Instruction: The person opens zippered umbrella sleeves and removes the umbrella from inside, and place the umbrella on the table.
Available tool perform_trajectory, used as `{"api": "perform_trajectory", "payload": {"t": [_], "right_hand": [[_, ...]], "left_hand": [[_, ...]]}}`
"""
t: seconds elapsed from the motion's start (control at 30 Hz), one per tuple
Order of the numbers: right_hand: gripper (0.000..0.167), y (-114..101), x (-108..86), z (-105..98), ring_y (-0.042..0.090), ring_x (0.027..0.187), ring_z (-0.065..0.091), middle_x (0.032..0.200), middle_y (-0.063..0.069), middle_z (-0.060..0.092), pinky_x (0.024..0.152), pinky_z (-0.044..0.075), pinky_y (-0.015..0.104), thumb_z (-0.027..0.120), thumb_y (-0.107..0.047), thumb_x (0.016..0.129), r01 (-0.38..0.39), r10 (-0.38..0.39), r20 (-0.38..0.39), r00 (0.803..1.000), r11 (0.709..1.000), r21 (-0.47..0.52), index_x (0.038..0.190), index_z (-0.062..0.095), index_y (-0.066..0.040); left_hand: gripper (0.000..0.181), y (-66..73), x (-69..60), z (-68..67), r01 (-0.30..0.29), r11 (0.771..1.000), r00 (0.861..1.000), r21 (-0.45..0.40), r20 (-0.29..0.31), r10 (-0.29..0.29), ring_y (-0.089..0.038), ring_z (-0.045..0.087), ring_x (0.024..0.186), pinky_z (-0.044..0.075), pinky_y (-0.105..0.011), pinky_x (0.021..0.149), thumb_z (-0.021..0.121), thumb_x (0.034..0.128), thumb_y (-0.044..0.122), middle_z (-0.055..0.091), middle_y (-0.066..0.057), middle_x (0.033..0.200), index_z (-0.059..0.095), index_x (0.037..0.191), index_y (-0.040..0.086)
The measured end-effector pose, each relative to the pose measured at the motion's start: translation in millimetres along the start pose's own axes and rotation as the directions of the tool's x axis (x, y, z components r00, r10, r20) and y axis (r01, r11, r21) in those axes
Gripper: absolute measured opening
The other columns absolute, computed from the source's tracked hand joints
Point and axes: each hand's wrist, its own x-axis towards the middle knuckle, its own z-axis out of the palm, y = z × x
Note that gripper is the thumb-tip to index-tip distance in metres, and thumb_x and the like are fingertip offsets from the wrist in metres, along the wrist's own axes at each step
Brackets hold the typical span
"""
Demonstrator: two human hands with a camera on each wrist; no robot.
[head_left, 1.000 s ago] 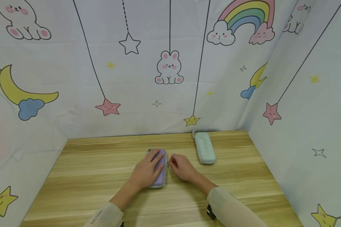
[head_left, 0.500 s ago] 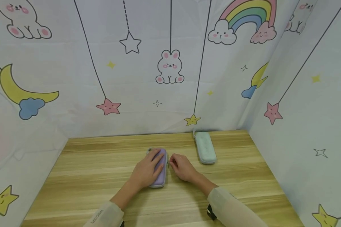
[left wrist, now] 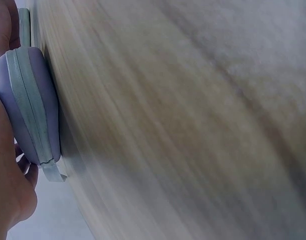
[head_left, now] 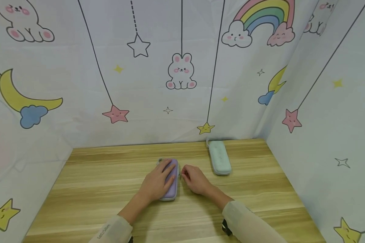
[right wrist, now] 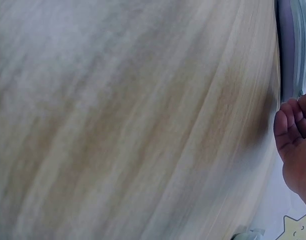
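Note:
On the wooden table lies a purple zippered case with a pale zip band along its side and a loop at its far left corner. My left hand holds it from above and the left, its fingers over the top; in the left wrist view some fingertips curl near the loop. My right hand is at the case's right side, thumb and fingertips pinching what seems to be the zip pull, mostly hidden by the fingers. In the right wrist view the case shows only as a strip at the edge.
A mint green zippered case with a loop lies further back to the right. The wooden table ends at a back curtain printed with rabbits and stars, and more curtain hangs at both sides.

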Motion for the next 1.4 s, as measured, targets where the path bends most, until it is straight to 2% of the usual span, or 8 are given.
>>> {"api": "perform_trajectory", "payload": {"t": [0.2,0.5,0.83,1.13,1.4], "right_hand": [[0.008,-1.4,-2.5,-1.6,0.008,0.075,0.056,0.087,-0.003,0.063,0.067,0.051,0.026,0.068,-0.002,0.102,0.023,-0.023,-0.005,1.000,0.999,-0.027,0.099,0.064,-0.008],[0.005,-3.2,-5.1,-3.0,0.008,0.077,0.055,0.089,-0.003,0.062,0.068,0.050,0.024,0.064,-0.007,0.104,0.057,-0.055,0.037,0.998,0.997,-0.060,0.101,0.065,-0.004],[0.007,-2.9,-5.8,-0.7,0.007,0.075,0.055,0.087,-0.003,0.061,0.067,0.050,0.024,0.068,-0.002,0.100,0.090,-0.090,0.011,0.996,0.994,-0.069,0.098,0.064,-0.008],[0.004,-5.2,-8.7,-2.3,0.005,0.076,0.056,0.087,-0.006,0.062,0.068,0.051,0.022,0.065,-0.007,0.104,0.066,-0.064,0.040,0.997,0.996,-0.055,0.100,0.066,-0.008],[0.006,-6.1,-11.3,-1.5,0.004,0.075,0.056,0.087,-0.006,0.062,0.067,0.051,0.021,0.067,-0.004,0.101,0.061,-0.059,0.039,0.997,0.997,-0.041,0.099,0.065,-0.009]], "left_hand": [[0.052,0.1,0.5,1.3,-0.002,1.000,1.000,-0.006,-0.003,0.002,-0.032,0.045,0.149,0.052,-0.051,0.108,0.054,0.1105,0.038,0.048,-0.015,0.160,0.057,0.154,0.010],[0.051,-0.3,0.0,0.4,-0.001,1.000,1.000,-0.013,-0.029,0.000,-0.032,0.048,0.146,0.053,-0.051,0.106,0.056,0.1097,0.037,0.049,-0.015,0.159,0.058,0.152,0.009],[0.051,-1.4,-0.5,0.0,-0.008,1.000,0.999,-0.013,-0.039,0.007,-0.033,0.049,0.145,0.055,-0.051,0.103,0.058,0.1091,0.035,0.050,-0.016,0.158,0.059,0.152,0.008],[0.051,-1.1,-0.4,0.7,-0.004,1.000,1.000,-0.023,-0.030,0.003,-0.033,0.047,0.147,0.053,-0.052,0.105,0.058,0.1090,0.036,0.050,-0.016,0.159,0.059,0.152,0.007],[0.052,-1.3,-0.3,0.3,0.000,1.000,1.000,-0.007,-0.003,0.000,-0.032,0.045,0.149,0.052,-0.051,0.107,0.054,0.1105,0.037,0.048,-0.015,0.161,0.057,0.154,0.008]]}}
